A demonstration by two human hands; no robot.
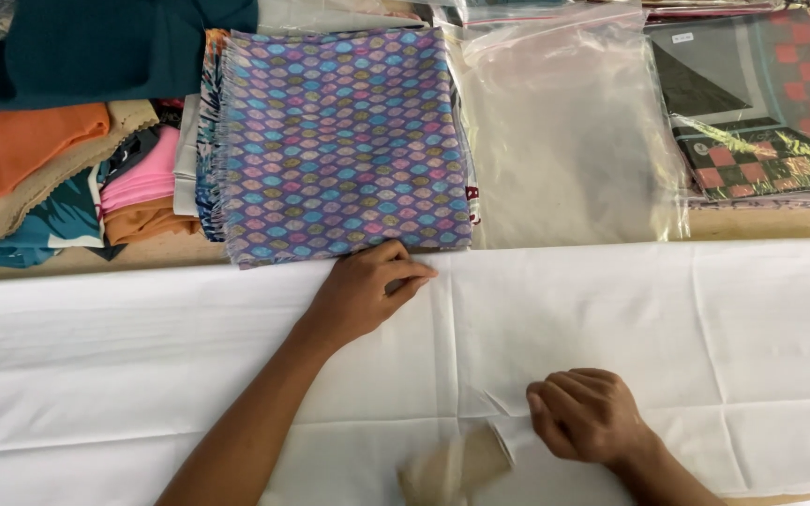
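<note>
A white cloth [611,319] is spread flat across the work surface, and both hands rest on it. A fold of this cloth is pinched in the curled fingers of the right hand [585,414], low in the view; beside that grip, toward the left hand, a blurred tan patch [457,468] is seen, possibly a turned-up layer, though it cannot be made out clearly. The left hand [367,290] is pressed onto the cloth's far edge with its fingers bent under, and whether anything is gripped there cannot be told. Just beyond this hand, touching its knuckles, a folded purple fabric with a blue and pink diamond pattern [339,141] is laid. Beyond the right hand, a clear plastic bag [564,131] is seen. Further out from the left hand, orange, pink and teal folded cloths [58,159] are stacked; out past the bag, a packaged dark checked fabric [761,103] is placed.
</note>
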